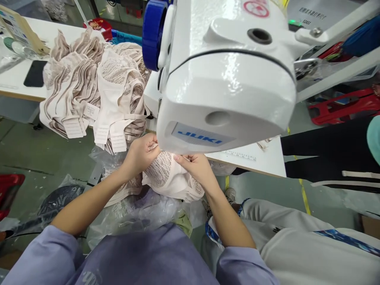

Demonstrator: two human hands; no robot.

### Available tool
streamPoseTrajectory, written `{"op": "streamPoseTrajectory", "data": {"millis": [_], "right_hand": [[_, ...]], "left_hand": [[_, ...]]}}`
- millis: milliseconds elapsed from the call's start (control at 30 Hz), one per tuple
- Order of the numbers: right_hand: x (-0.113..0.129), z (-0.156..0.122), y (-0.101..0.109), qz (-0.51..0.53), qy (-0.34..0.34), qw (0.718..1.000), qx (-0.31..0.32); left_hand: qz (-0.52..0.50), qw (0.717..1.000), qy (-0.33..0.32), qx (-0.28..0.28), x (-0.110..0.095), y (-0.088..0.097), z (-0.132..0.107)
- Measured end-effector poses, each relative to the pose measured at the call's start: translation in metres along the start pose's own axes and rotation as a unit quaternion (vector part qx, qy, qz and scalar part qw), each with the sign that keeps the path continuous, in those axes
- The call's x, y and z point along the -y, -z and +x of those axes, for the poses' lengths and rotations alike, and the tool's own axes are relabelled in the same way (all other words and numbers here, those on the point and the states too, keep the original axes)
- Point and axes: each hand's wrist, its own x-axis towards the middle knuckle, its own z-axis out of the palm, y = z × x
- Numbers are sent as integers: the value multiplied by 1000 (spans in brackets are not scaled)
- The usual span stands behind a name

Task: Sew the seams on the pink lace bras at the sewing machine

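Bra (173, 180), one: long axis ten-to-four o'clock; at four from my left fingers (149, 140), seven from my right fingers (181, 160), both pinching its edge.

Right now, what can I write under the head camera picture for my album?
Left hand and right hand pinch a lacy garment beside a white JUKI machine.

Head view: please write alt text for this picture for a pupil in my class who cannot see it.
A person's left hand and right hand hold a pale lace garment close to a white JUKI sewing machine. To the left, similar garments hang over the edge of a white tabletop, near a dark phone.
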Motion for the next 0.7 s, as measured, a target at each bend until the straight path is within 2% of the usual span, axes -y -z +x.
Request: {"op": "streamPoseTrajectory", "data": {"millis": [200,467,600,700], "right_hand": [[-1,7,3,41,15,998,43],[1,6,2,32,-4,999,13],[-1,3,1,5,-5,1000,4],[-6,0,1,13,-5,1000,-2]], "left_hand": [[23,1000,0,-2,0,2,7],[40,999,-13,9,-2,5,6],[59,998,20,29,-1,14,3],[68,996,59,7,10,14,-7]]}}
